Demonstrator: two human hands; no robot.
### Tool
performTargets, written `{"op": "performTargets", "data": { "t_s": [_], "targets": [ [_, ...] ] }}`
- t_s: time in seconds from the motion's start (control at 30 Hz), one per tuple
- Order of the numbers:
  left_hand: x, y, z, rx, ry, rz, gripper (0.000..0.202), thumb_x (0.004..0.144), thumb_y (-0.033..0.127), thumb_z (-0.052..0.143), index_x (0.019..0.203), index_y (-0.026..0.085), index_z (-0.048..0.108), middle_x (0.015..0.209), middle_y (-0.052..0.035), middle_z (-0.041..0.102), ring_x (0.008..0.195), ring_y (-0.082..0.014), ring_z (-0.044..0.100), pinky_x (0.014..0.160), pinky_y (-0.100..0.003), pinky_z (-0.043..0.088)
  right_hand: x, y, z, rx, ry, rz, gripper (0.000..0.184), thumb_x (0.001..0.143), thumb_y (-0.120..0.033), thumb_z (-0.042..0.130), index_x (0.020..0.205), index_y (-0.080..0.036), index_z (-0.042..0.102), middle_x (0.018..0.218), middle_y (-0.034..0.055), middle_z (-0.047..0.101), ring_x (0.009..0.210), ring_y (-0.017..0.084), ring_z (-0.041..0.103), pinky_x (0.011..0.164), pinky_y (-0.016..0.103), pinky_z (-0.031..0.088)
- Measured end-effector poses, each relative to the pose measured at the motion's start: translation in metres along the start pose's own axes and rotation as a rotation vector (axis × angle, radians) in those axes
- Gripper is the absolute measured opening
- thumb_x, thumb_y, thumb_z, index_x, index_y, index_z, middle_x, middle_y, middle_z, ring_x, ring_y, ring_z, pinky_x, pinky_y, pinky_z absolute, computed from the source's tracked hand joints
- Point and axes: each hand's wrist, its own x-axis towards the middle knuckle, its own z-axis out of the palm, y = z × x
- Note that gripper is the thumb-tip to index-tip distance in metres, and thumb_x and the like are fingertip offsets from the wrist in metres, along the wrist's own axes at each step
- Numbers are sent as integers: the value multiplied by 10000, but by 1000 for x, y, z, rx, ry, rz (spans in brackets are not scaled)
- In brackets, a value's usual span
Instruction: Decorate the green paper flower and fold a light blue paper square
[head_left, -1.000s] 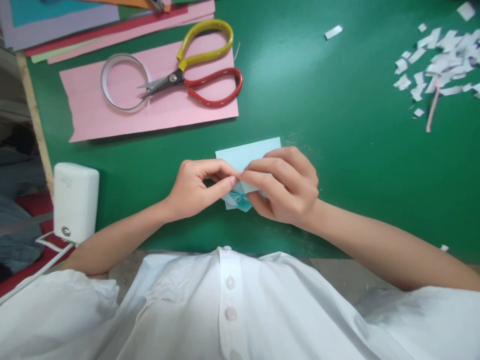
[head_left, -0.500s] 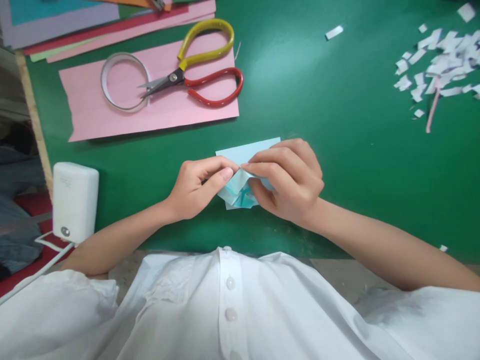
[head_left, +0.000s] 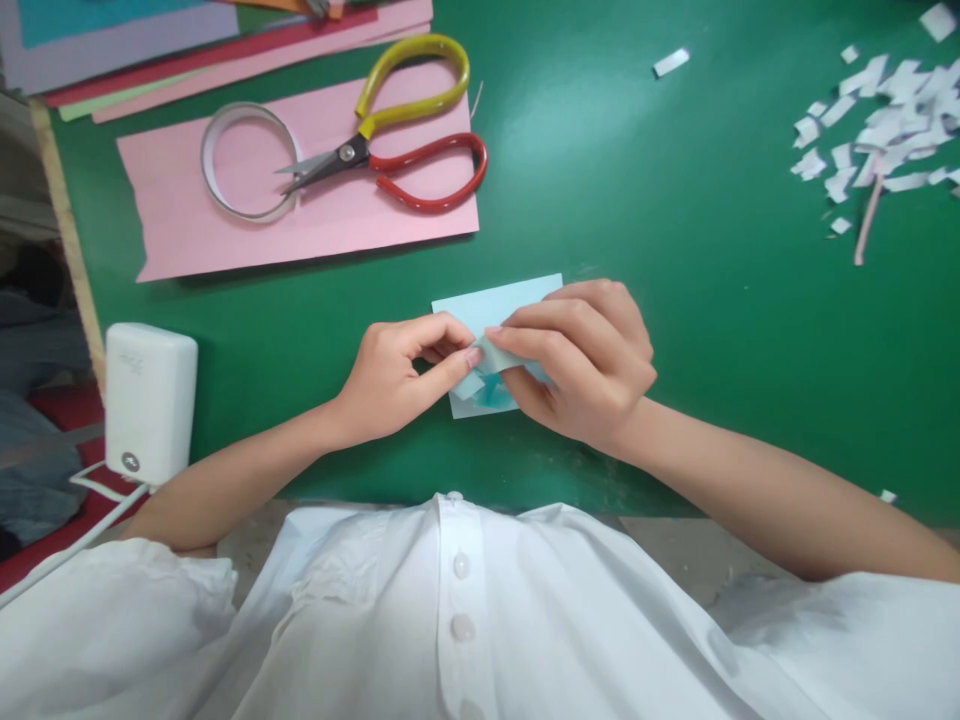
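Note:
A small piece of light blue folded paper (head_left: 499,358) is held between my two hands, close to the table's front edge. My left hand (head_left: 405,370) pinches its left corner between thumb and index finger. From the other side, my right hand (head_left: 581,355) grips the paper with thumb and fingertips, hiding its right part. Beneath lies a pale blue rectangular sheet (head_left: 495,300), its far edge showing beyond my fingers. A brighter turquoise patch shows on the near side, partly covered by the folded piece.
Scissors (head_left: 349,153) with yellow and red handles lie on a pink sheet (head_left: 315,225), beside a tape ring (head_left: 211,165). Coloured papers (head_left: 135,55) are stacked at far left. White paper scraps (head_left: 896,125) are heaped at far right. A white power bank (head_left: 150,400) with a cable stands left.
The folded paper has shifted and tilted between my fingers, its near flaps now smaller in view. My left thumb has moved slightly right along it, and my right hand has edged right.

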Motion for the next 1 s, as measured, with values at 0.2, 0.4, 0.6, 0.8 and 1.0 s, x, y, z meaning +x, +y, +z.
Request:
{"op": "performTargets", "data": {
  "t_s": [0.2,0.4,0.6,0.8,1.0],
  "targets": [
    [-1,0,2,-4,51,-20,131,888,285,637,841,174,690,754,13,708,651,-86,644,612,-173,506,0,0,-1,-98,13,-79,146,898,-256,544,993,-285,650,869,8,715,776,186,597,660,351,422],
    [-1,1,1,3,55,-47,175,902,315,621,870,183,731,769,5,731,661,-95,656,599,-173,508,-2,-1,0,-123,-66,-43,186,922,-256,494,959,-293,673,843,9,723,788,185,632,677,352,442],
    [0,1,0,-48,70,-65,146,871,282,640,838,179,738,773,2,732,661,-105,647,611,-197,523,0,-1,0,-92,-71,-56,153,917,-238,532,999,-286,653,827,2,718,761,173,626,677,341,435],
    [0,2,-2,-94,61,-87,132,846,269,658,809,179,747,752,2,729,643,-105,636,588,-203,520,2,0,-3,6,-75,-73,168,923,-219,518,1032,-289,625,873,-10,709,791,160,613,716,346,433],
    [1,2,-4,-149,48,-128,139,860,267,645,818,170,735,778,-3,736,679,-110,669,606,-197,531,5,-8,-5,-64,-33,-98,140,924,-319,544,1010,-266,641,976,33,712,856,192,618,735,370,454]
  ]
}}
